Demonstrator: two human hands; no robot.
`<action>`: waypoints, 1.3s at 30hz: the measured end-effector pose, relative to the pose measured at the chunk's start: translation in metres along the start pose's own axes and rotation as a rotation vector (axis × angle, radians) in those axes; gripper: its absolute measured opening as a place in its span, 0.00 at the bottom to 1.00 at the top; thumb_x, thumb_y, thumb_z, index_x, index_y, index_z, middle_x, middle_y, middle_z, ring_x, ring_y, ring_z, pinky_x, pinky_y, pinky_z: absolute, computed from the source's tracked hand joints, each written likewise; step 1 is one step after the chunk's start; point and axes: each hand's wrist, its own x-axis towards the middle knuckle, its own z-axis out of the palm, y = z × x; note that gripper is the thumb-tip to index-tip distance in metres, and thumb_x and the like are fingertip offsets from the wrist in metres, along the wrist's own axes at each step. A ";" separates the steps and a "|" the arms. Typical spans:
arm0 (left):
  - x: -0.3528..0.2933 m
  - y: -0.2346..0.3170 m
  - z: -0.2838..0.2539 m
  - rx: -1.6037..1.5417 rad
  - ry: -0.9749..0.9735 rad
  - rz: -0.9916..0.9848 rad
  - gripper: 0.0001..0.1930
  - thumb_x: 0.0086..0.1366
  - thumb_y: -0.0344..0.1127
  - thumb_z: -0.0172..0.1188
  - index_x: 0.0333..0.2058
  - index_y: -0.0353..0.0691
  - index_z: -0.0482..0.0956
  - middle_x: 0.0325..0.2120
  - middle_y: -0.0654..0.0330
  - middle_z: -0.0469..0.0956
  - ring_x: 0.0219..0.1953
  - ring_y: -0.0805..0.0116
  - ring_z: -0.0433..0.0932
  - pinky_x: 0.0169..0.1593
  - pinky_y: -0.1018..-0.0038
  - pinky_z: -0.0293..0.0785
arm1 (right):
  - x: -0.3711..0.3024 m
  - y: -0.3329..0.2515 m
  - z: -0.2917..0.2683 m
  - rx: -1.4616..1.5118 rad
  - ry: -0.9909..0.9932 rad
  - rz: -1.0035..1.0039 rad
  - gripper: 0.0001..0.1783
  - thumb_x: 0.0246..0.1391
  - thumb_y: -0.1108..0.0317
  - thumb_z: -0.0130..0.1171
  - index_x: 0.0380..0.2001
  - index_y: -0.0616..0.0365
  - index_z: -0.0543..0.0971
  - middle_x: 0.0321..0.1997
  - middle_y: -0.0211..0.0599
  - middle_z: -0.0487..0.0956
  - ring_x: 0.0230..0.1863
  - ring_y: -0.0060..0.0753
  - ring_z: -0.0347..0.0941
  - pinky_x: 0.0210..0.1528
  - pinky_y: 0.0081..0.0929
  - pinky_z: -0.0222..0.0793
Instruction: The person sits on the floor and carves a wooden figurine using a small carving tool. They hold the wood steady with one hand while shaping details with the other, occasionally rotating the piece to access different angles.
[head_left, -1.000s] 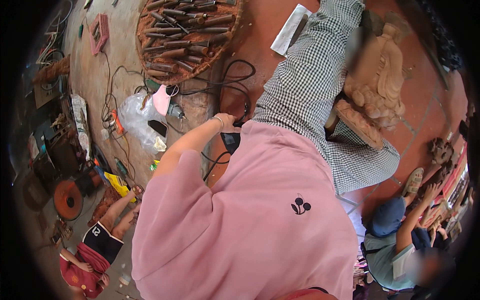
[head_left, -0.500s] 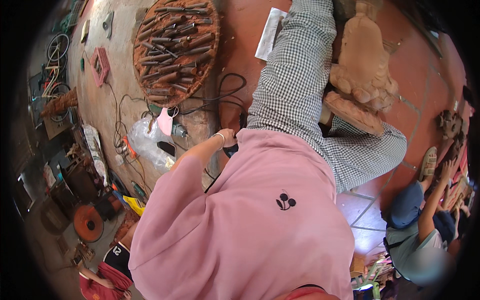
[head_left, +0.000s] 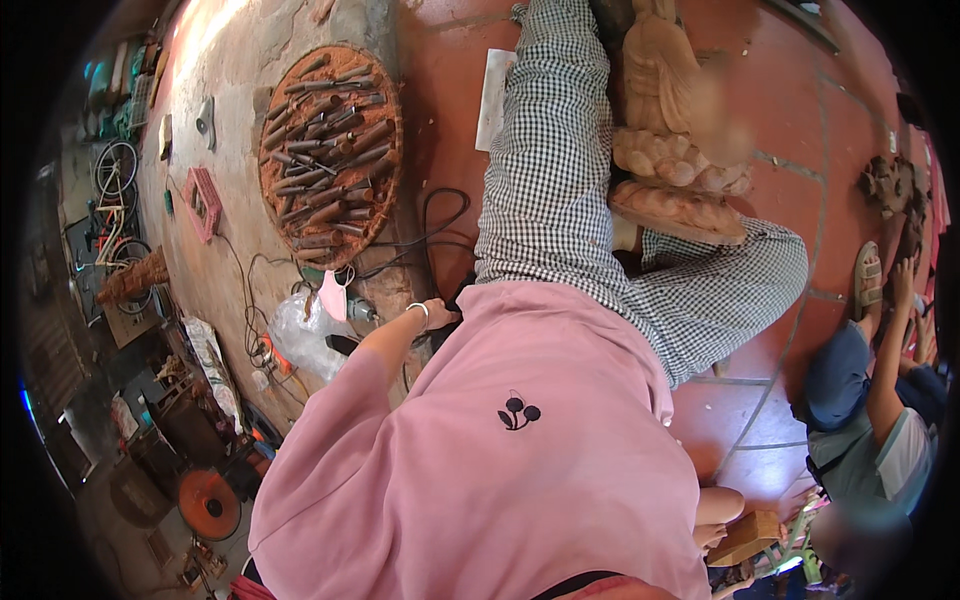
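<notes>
My left hand [head_left: 438, 314], with a white bracelet at the wrist, is low beside my left hip at the edge of the raised ledge. Its fingers look curled against a dark thing at the shirt hem, which I cannot make out. My right hand does not show. A carved wooden figure [head_left: 655, 75] on a lotus-shaped base [head_left: 680, 212] stands between my checked trouser legs, close to my bent right leg. To the left lies a round woven tray [head_left: 397, 175] with several chisels [head_left: 325, 145] on reddish sawdust.
On the ledge [head_left: 240, 75] are a pink mask [head_left: 334, 295], a clear plastic bag [head_left: 300, 335], a green power tool [head_left: 360, 310], a pink brick-like frame [head_left: 202, 205] and black cables [head_left: 440, 195]. A seated person [head_left: 860, 400] is at the right. Bicycles [head_left: 118, 205] stand far left.
The view has shifted, bringing the figure's upper part into sight. My left hand stays beside my hip. A wooden block and someone's bare skin show more at the lower right.
</notes>
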 end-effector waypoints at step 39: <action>-0.162 0.119 -0.312 -0.167 1.438 -0.046 0.11 0.63 0.40 0.59 0.41 0.43 0.80 0.38 0.54 0.82 0.42 0.49 0.81 0.44 0.60 0.77 | 0.019 0.050 0.042 -0.598 -0.081 -0.103 0.16 0.57 0.74 0.59 0.48 0.59 0.72 0.21 0.33 0.76 0.23 0.26 0.75 0.20 0.23 0.68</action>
